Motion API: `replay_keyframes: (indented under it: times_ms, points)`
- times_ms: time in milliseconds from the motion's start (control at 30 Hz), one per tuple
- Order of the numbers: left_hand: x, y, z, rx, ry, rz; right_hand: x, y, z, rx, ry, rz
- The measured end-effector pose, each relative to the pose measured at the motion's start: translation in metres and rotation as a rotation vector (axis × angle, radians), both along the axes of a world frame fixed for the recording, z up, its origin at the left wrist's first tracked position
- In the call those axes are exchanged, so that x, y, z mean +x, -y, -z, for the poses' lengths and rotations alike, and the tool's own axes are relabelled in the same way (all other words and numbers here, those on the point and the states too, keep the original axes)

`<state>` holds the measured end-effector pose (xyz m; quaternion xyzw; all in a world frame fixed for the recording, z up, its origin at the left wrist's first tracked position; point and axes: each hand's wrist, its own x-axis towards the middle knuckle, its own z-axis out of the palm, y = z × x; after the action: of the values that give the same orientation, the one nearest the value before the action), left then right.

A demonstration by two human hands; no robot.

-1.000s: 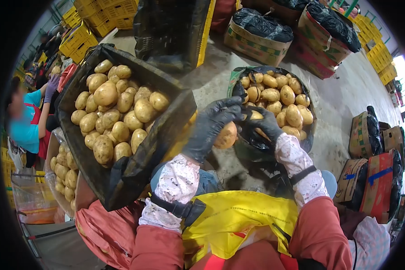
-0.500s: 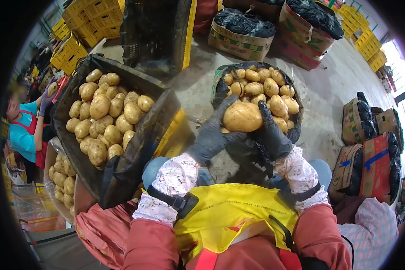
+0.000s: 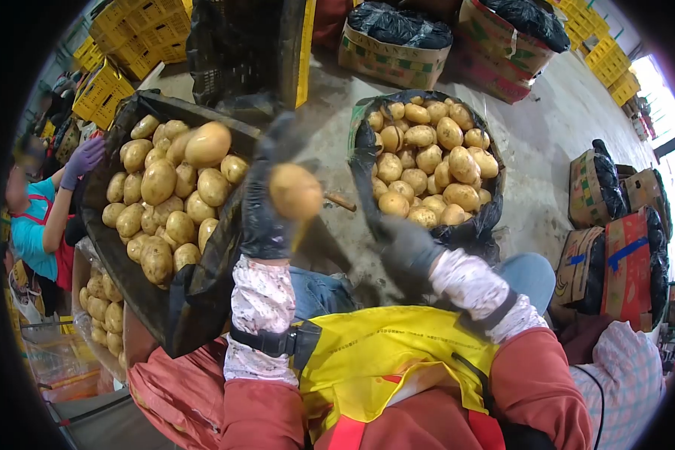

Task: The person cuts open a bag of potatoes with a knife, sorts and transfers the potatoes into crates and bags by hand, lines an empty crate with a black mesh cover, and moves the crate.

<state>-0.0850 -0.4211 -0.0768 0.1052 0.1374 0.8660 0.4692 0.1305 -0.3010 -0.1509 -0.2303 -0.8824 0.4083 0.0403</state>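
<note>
My left hand [image 3: 266, 202], in a dark glove, is beside the right edge of a black-lined crate [image 3: 217, 300] of potatoes, its blurred fingers stretched upward. A blurred potato [image 3: 295, 192] overlaps its palm side; whether they touch I cannot tell. Another slightly blurred potato [image 3: 208, 144] appears over the crate's pile; I cannot tell if it rests there. My right hand [image 3: 411, 251], gloved and smeared by motion, is at the near edge of a round-looking, black-lined container [image 3: 361, 161] full of potatoes. What its fingers do is unclear.
A co-worker's purple-gloved hand [image 3: 82, 161] is beyond the crate's left side. Below it is another box of potatoes [image 3: 105, 307]. Banana cartons [image 3: 394, 60] stand at the back, more cartons [image 3: 626, 262] at right. A small brown stick-like piece [image 3: 340, 201] is between the two potato containers.
My hands have parted from the large potato they held together. The left moved left towards the crate; the right moved down and left. A potato now appears over the crate's pile.
</note>
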Motion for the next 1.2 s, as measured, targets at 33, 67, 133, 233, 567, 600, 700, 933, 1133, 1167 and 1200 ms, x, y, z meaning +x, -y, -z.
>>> replay_keyframes:
  times_ms: [33,67,133,233,567,600,700,933,1133,1167,1200]
  points:
    - [0.012,-0.002,-0.007,-0.099,-0.224,-0.022,0.0,0.016,0.021,0.404,-0.008,-0.196]
    - [0.026,-0.006,-0.014,-0.197,-0.45,-0.043,-0.006,0.034,0.011,0.394,0.178,-0.296]
    - [0.042,-0.016,-0.014,-0.293,-0.678,-0.063,-0.006,0.046,0.018,0.338,0.281,-0.414]
    - [0.051,-0.025,-0.009,-0.472,-0.769,-0.014,-0.004,0.035,0.017,0.305,0.312,-0.423]
    - [0.068,-0.051,0.035,-0.591,-0.783,0.096,-0.022,-0.071,0.036,0.308,0.154,0.186]
    - [0.066,-0.051,0.037,-0.588,-0.786,0.083,-0.024,-0.074,0.043,0.23,0.217,0.142]
    - [0.067,-0.05,0.034,-0.659,-0.846,0.111,-0.028,-0.08,0.064,0.208,0.175,0.164]
    - [0.067,-0.038,0.025,-0.77,-1.097,0.083,-0.03,-0.078,0.025,-1.159,-0.35,0.588]
    - [0.076,-0.036,0.012,-0.687,-1.385,-0.013,-0.013,-0.052,-0.032,-1.397,-0.477,0.425]
    - [0.079,-0.038,0.014,-0.665,-1.392,0.005,-0.009,-0.045,-0.034,-1.25,-0.51,0.429]
    - [0.08,-0.04,0.018,-0.6,-1.342,0.01,-0.009,-0.038,-0.048,-1.21,-0.538,0.412]
